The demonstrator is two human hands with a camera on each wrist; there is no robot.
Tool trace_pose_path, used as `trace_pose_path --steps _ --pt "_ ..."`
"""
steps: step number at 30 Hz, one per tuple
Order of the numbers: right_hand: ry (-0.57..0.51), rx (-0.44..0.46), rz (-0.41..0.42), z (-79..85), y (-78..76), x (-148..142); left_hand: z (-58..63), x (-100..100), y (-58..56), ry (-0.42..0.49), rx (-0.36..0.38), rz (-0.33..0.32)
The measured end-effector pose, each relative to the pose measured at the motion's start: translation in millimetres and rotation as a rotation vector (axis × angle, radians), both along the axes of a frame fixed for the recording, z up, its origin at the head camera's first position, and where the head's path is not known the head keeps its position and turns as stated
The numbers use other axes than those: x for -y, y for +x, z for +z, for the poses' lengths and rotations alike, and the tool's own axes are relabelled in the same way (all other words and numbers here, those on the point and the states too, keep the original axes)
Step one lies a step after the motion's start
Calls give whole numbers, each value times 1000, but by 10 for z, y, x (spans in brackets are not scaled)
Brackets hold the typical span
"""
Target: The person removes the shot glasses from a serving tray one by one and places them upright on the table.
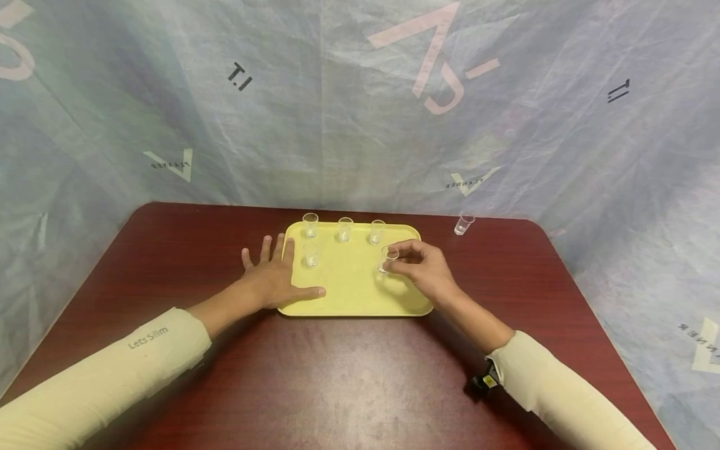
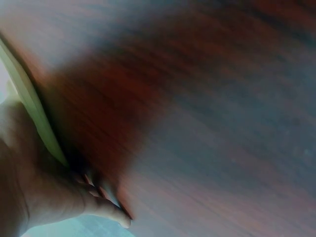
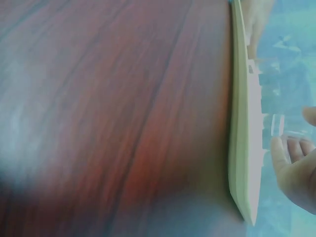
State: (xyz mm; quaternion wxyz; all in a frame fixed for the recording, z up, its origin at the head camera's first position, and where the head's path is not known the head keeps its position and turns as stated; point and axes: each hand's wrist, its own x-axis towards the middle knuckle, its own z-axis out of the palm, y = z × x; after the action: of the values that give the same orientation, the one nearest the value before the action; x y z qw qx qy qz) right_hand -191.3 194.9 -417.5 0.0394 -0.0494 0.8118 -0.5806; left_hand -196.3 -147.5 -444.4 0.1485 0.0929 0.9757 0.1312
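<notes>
A yellow tray [image 1: 349, 294] lies on the table, and my left hand [image 1: 270, 278] rests at its left end with fingers spread and thumb over the tray. Between thumb and fingers, my right hand [image 1: 429, 269] pinches a small clear shot glass [image 1: 388, 255] over the tray's right half. In the right wrist view a narrow gap shows between this shot glass [image 3: 277, 125] and the tray [image 3: 242, 148]. Three similar glasses stand along the tray's back edge, the middle glass [image 1: 345, 230] among them. Another glass [image 1: 311, 255] stands in front of the leftmost one.
One more clear glass [image 1: 464, 224] stands on the dark red table [image 1: 337, 381] near its back right edge, beyond the tray. Grey printed sheeting [image 1: 320, 125] hangs behind and at both sides of the table.
</notes>
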Motion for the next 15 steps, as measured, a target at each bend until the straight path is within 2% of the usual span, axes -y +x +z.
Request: trace_pose_path --steps 15 --pt "-90 -20 -102 88 -61 -454 -6 -1 -10 0 2 -2"
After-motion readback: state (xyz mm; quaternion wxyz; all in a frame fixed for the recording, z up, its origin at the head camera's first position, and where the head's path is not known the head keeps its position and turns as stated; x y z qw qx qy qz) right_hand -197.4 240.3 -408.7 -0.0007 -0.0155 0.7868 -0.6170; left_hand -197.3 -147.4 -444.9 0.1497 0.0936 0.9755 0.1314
